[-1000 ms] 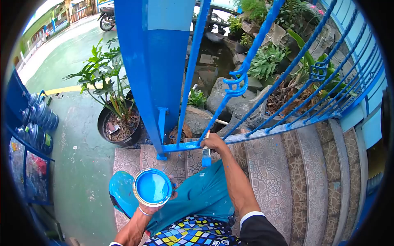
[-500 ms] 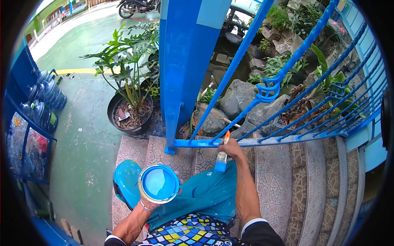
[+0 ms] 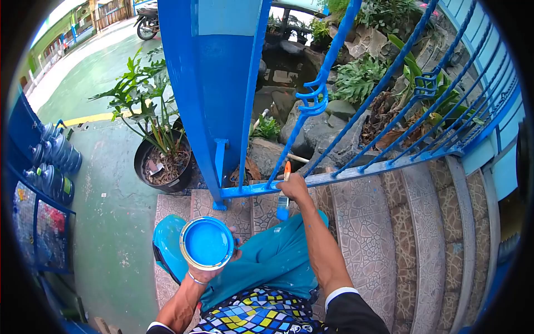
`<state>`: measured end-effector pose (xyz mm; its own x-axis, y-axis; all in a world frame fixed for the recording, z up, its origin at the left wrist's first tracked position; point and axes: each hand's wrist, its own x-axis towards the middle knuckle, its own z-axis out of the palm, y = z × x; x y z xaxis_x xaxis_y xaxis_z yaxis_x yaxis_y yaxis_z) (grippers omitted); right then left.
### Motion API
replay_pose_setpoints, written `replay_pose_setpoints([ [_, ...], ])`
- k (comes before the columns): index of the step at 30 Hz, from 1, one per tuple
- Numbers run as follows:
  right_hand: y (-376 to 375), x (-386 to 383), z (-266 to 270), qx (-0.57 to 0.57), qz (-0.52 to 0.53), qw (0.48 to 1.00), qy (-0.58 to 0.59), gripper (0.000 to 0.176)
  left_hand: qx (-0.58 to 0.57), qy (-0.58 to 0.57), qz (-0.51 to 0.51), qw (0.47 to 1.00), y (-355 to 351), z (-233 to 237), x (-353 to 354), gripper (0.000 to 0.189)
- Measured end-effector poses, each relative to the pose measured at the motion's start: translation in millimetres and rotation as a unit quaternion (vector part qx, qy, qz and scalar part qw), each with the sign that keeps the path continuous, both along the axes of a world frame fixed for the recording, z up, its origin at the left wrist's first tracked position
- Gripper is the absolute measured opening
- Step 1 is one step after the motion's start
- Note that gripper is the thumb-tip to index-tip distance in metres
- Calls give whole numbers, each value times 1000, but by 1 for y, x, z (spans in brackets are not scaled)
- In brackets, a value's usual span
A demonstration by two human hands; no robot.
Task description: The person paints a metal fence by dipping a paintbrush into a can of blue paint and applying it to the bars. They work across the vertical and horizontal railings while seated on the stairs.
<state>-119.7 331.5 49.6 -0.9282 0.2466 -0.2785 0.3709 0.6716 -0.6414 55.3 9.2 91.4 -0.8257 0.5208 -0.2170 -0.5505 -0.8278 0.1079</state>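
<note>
My left hand [image 3: 208, 271] is wrapped round a round can of blue paint [image 3: 207, 242], held upright over my lap. The handle of a paintbrush [image 3: 284, 195] is gripped in my right hand [image 3: 295, 188], its orange tip up and its blue-coated bristles pointing down. That hand is beside the bottom rail [image 3: 311, 182] of a blue metal railing; whether it touches the rail I cannot tell. Twisted blue bars rise from the rail, and a wide blue post [image 3: 222, 89] stands to their left.
A potted plant [image 3: 162, 161] stands left of the post. Stone-patterned steps [image 3: 364, 234] curve away to the right. Rocks [image 3: 300, 131] and plants lie behind the bars. Large water bottles [image 3: 55, 183] are at the far left, and a motorcycle [image 3: 147, 25] is at the top.
The view has shifted, so the post and railing appear further left. My right hand has moved left and slightly up in the picture with the brush. The can remains in my left hand.
</note>
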Motion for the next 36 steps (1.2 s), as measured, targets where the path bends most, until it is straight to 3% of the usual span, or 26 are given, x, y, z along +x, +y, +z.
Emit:
replay_pose_setpoints([
  [4,-9,-38,0,81,46,989,-115,47,27,-16,10,999,2,9,7,81],
  [12,-13,-48,-11,132,39,979,-150,47,99,-55,22,993,-13,-25,18,63],
  [36,-18,-56,-17,136,-7,982,-131,43,74,-25,10,997,-18,-44,20,84],
])
